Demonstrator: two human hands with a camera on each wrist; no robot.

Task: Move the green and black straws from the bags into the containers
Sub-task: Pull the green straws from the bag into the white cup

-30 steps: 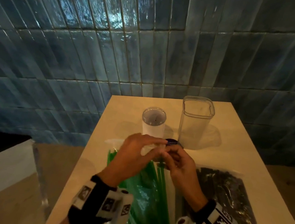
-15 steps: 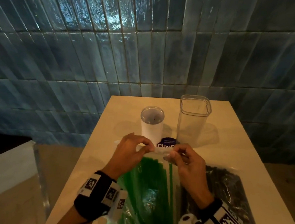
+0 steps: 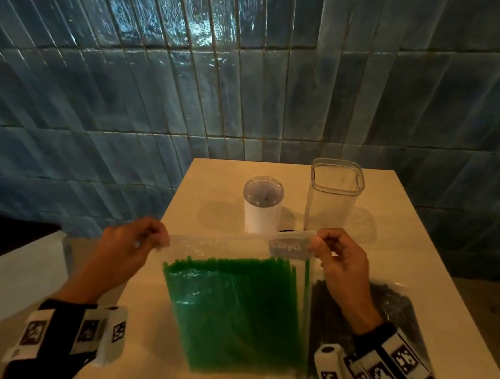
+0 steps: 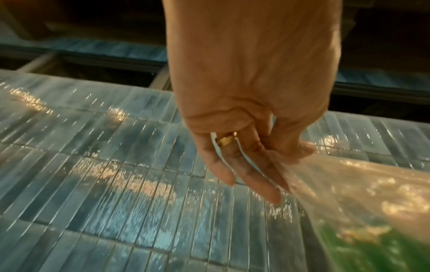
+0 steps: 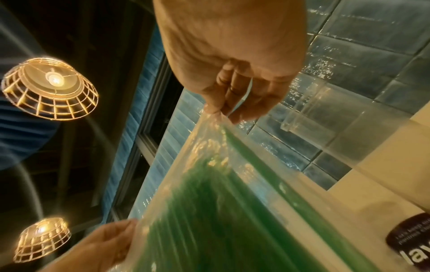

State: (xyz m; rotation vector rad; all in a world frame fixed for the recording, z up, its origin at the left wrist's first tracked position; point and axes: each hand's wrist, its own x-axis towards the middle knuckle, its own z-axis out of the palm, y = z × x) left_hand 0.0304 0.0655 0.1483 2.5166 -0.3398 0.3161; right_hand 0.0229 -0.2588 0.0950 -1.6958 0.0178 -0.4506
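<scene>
A clear bag [image 3: 238,246] full of green straws [image 3: 233,307] hangs upright above the table, stretched between both hands. My left hand [image 3: 137,240] pinches its top left corner, and my right hand [image 3: 335,253] pinches its top right corner. In the right wrist view the green straws [image 5: 209,211] fill the bag below my pinching fingers [image 5: 216,108]. A second bag of black straws [image 3: 394,314] lies flat on the table under my right forearm. Behind stand a white round container [image 3: 262,208] and a clear square container [image 3: 332,195], both upright.
The beige table [image 3: 213,186] butts against a blue tiled wall [image 3: 252,70]. A dark round label or lid [image 5: 411,241] lies on the table near the containers. A white ledge [image 3: 11,275] runs along the left, below table height. Wire-caged lamps [image 5: 50,88] hang overhead.
Both hands have moved apart from the middle of the bag top to its two corners and lifted it, so the green straw bag now hangs spread wide and upright.
</scene>
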